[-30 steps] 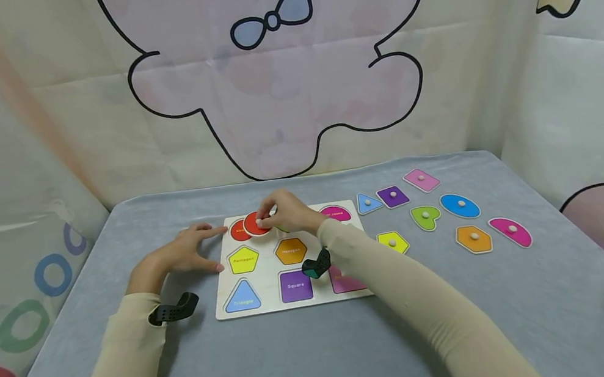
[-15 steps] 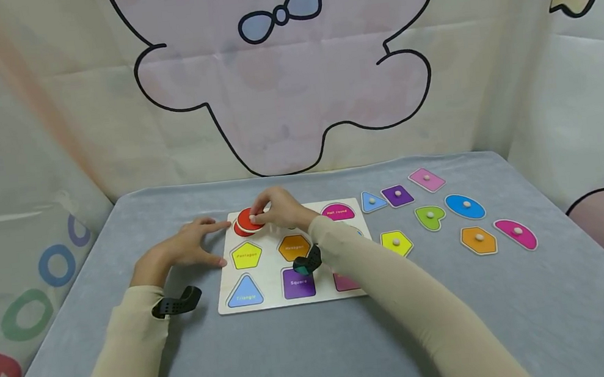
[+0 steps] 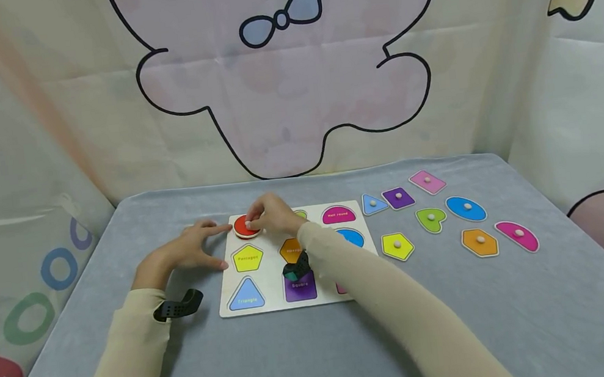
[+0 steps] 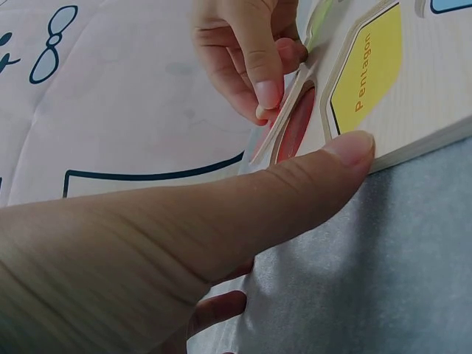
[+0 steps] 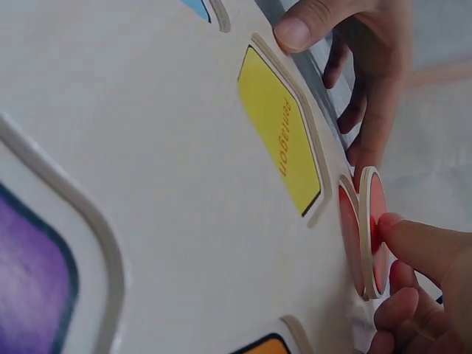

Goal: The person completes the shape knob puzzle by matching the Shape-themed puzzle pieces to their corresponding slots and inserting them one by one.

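Note:
My right hand [image 3: 276, 214] pinches the knob of a red circle puzzle piece [image 3: 243, 225]. In the right wrist view that red piece [image 5: 375, 236] stands slightly tilted over the round red recess [image 5: 349, 228], near its rim. The white shape puzzle board [image 3: 274, 277] lies flat, with labelled recesses such as the yellow pentagon [image 3: 247, 258] and the blue triangle [image 3: 245, 294]. My left hand [image 3: 189, 248] rests at the board's left edge, fingers spread. In the left wrist view its thumb [image 4: 346, 151] lies on the board beside the pentagon recess.
Right of the board lie several knobbed pieces: a yellow pentagon [image 3: 398, 246], green heart [image 3: 431, 220], blue oval [image 3: 466, 208], orange hexagon [image 3: 479, 243], magenta half round [image 3: 517, 236], purple square [image 3: 398, 197], blue triangle [image 3: 373, 204] and pink rectangle [image 3: 427, 182]. A blue-grey cloth [image 3: 298, 361] covers the table.
My right hand has carried the red circle piece leftward, from beside the circle recess to over it. The left hand has stayed at the board's edge.

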### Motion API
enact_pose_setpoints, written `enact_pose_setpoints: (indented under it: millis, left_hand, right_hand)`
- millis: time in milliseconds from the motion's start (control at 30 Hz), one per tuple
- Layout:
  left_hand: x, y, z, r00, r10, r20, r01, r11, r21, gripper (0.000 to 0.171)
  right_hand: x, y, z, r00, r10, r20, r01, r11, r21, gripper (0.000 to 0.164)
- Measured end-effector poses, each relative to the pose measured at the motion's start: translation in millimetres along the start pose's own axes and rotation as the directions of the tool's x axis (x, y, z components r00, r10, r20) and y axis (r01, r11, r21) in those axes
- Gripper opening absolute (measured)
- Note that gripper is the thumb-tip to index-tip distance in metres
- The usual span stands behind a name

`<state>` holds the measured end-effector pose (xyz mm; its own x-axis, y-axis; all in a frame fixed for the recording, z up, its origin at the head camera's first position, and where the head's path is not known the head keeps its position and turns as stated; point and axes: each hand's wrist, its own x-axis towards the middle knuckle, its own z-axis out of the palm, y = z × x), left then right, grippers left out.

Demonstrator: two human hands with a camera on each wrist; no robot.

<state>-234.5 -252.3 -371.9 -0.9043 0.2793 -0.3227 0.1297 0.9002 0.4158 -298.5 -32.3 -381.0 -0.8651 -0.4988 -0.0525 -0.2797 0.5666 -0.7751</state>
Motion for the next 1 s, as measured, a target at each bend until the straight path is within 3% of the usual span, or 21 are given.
enact_pose_setpoints:
  millis: [1000]
  left_hand:
    - [1.2,0.0,2.9,1.0,0.004,-0.013,-0.004,1.0,0.008,0.097]
  right_hand:
    - [-2,-5,13,0.992,0.113,-0.049,-0.116,0.99,-0.08,0.013]
